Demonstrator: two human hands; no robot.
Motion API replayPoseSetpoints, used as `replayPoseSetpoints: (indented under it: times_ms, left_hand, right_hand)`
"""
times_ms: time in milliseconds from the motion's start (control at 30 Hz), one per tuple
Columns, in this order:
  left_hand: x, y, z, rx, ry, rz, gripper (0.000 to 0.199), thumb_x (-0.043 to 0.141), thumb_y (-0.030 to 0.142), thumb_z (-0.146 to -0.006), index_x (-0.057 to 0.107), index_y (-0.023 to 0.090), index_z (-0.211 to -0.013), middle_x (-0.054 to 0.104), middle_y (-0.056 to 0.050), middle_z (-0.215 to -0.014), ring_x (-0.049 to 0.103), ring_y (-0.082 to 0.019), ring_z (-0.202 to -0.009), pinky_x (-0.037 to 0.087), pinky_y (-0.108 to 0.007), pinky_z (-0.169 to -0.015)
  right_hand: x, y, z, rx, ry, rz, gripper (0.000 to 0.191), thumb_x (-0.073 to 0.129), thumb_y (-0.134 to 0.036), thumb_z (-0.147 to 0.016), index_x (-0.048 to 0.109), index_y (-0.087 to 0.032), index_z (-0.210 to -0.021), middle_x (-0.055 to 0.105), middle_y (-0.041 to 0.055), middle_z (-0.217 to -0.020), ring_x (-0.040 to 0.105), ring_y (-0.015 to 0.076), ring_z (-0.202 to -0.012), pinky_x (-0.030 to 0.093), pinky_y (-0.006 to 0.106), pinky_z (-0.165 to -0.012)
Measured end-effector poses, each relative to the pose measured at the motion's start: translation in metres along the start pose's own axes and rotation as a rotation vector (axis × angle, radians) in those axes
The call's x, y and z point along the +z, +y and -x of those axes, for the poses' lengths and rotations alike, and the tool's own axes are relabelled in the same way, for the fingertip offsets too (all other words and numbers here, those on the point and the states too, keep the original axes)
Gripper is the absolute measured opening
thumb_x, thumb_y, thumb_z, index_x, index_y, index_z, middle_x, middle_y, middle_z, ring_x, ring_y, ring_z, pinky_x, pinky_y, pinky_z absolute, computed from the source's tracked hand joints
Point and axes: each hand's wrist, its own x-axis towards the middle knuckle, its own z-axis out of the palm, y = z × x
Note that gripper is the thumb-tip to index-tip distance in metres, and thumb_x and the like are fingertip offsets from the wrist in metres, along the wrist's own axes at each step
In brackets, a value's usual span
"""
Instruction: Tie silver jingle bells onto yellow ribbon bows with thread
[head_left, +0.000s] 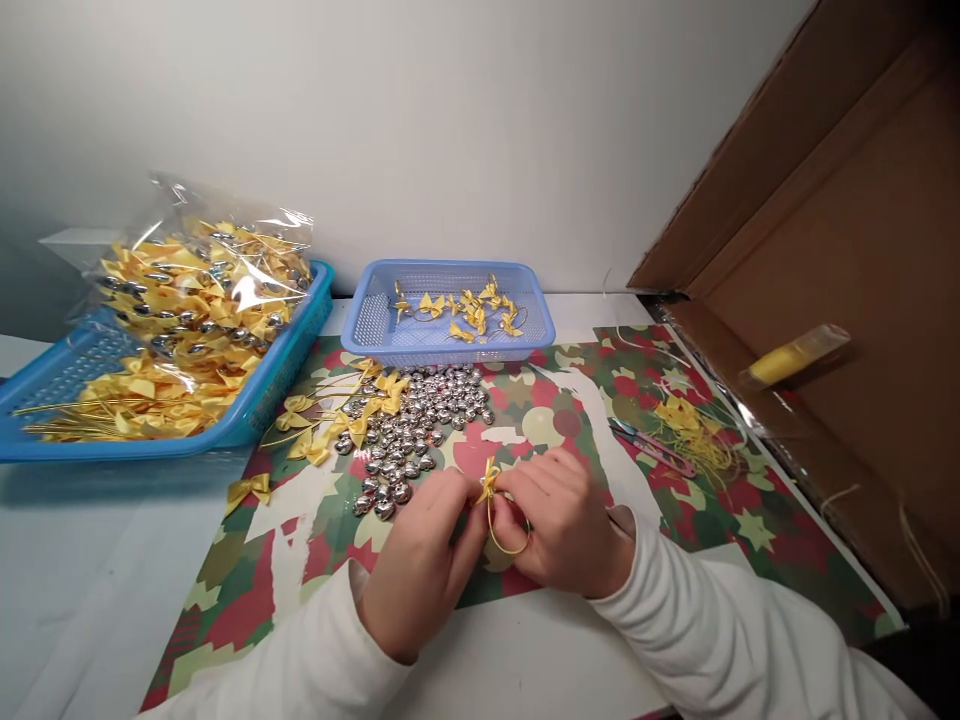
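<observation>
Both hands meet at the front middle of the patterned mat, pinching a small yellow ribbon bow (490, 478) that has a looped yellow cord hanging below it. My left hand (427, 545) is closed on the bow's left side; its fingertips are partly hidden. My right hand (559, 515) is closed on the right side, by the cord. Whether a bell is between the fingers I cannot tell. Beyond my left hand lies a pile of silver jingle bells (409, 440). Several yellow bows (315, 430) with long cord tails lie left of the bells.
At the back stands a blue-violet basket (450, 355) holding several bows. A larger blue basket (232, 430) at left carries loose bows and a clear bag (217, 290) of them. Pink-handled snips (652, 448) and yellow scraps (694, 435) lie right, beside a cardboard wall (840, 230).
</observation>
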Motion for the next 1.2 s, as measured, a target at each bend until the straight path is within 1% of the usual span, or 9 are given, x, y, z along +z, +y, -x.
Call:
replayPoseSetpoints:
  times_ms: [100, 200, 300, 400, 567, 633, 833, 1000, 1200]
  left_hand:
    - [-0.001, 0.0, -0.002, 0.01, -0.024, 0.032, 0.019, 0.04, 0.013, -0.095, 0.047, 0.02, -0.079, 0.049, 0.002, -0.071, 0.049, -0.012, -0.064, 0.041, -0.022, -0.06]
    - [0.0, -0.001, -0.001, -0.009, -0.055, 0.069, 0.019, 0.039, 0.015, -0.095, 0.047, 0.02, -0.078, 0.049, 0.002, -0.071, 0.048, -0.012, -0.064, 0.04, -0.023, -0.059]
    - [0.0, -0.002, -0.001, -0.107, -0.094, 0.136, 0.021, 0.039, 0.019, -0.095, 0.046, 0.02, -0.075, 0.049, 0.002, -0.068, 0.046, -0.012, -0.061, 0.04, -0.023, -0.057]
    - [0.0, -0.002, -0.002, -0.231, -0.128, 0.236, 0.023, 0.039, 0.025, -0.095, 0.044, 0.021, -0.073, 0.046, 0.003, -0.064, 0.042, -0.012, -0.055, 0.037, -0.023, -0.052]
    - [-0.002, 0.0, -0.005, -0.327, -0.15, 0.34, 0.025, 0.04, 0.032, -0.096, 0.047, 0.02, -0.075, 0.05, 0.003, -0.064, 0.045, -0.012, -0.055, 0.039, -0.024, -0.053]
    - [-0.003, 0.001, -0.005, -0.318, -0.13, 0.338, 0.022, 0.04, 0.031, -0.096, 0.049, 0.02, -0.078, 0.053, 0.002, -0.067, 0.049, -0.013, -0.058, 0.04, -0.024, -0.054]
    - [-0.001, 0.003, -0.001, -0.177, -0.041, 0.2, 0.009, 0.049, 0.026, -0.091, 0.051, 0.019, -0.086, 0.057, -0.001, -0.076, 0.054, -0.015, -0.069, 0.044, -0.026, -0.063]
    - [0.0, 0.001, 0.002, -0.241, -0.02, 0.184, 0.016, 0.048, 0.029, -0.093, 0.054, 0.018, -0.084, 0.059, -0.002, -0.076, 0.055, -0.015, -0.068, 0.045, -0.026, -0.063]
    - [-0.003, 0.003, 0.002, -0.289, -0.042, 0.345, 0.02, 0.049, 0.028, -0.093, 0.057, 0.019, -0.078, 0.06, 0.0, -0.068, 0.053, -0.012, -0.061, 0.043, -0.024, -0.059]
  right_hand:
    - [0.0, 0.003, 0.0, -0.018, -0.039, -0.008, 0.025, 0.042, -0.014, -0.086, 0.059, -0.015, -0.068, 0.054, 0.0006, -0.056, 0.039, 0.0138, -0.054, 0.025, 0.031, -0.058]
    - [0.001, 0.005, -0.001, -0.038, -0.058, -0.025, 0.027, 0.041, -0.014, -0.086, 0.055, -0.016, -0.063, 0.05, -0.0004, -0.054, 0.035, 0.013, -0.052, 0.024, 0.03, -0.058]
    - [0.0, 0.007, -0.001, -0.02, -0.073, -0.059, 0.027, 0.041, -0.012, -0.085, 0.049, -0.018, -0.06, 0.048, -0.0013, -0.053, 0.033, 0.0125, -0.052, 0.023, 0.029, -0.057]
    - [-0.003, 0.009, -0.001, 0.045, -0.116, -0.136, 0.025, 0.04, -0.013, -0.084, 0.045, -0.019, -0.06, 0.047, -0.002, -0.053, 0.034, 0.0121, -0.051, 0.025, 0.029, -0.057]
    - [-0.006, 0.008, -0.001, 0.156, -0.128, -0.29, 0.022, 0.042, -0.017, -0.085, 0.044, -0.019, -0.063, 0.046, -0.0039, -0.053, 0.035, 0.0105, -0.05, 0.029, 0.026, -0.056]
    - [-0.005, 0.006, 0.0, 0.216, -0.117, -0.325, 0.023, 0.043, -0.018, -0.087, 0.045, -0.019, -0.064, 0.046, -0.0045, -0.053, 0.036, 0.0098, -0.049, 0.031, 0.026, -0.056]
    - [-0.002, -0.002, 0.005, 0.341, -0.124, -0.383, 0.025, 0.044, -0.022, -0.09, 0.051, -0.018, -0.067, 0.051, -0.0037, -0.054, 0.04, 0.0097, -0.05, 0.033, 0.025, -0.058]
    - [-0.001, -0.004, 0.006, 0.325, -0.141, -0.385, 0.022, 0.045, -0.021, -0.09, 0.051, -0.018, -0.068, 0.051, -0.0036, -0.056, 0.041, 0.0096, -0.052, 0.033, 0.026, -0.059]
    - [-0.002, -0.002, 0.004, 0.31, -0.119, -0.426, 0.023, 0.045, -0.019, -0.087, 0.043, -0.02, -0.063, 0.044, -0.0045, -0.052, 0.04, 0.0096, -0.05, 0.033, 0.024, -0.055]
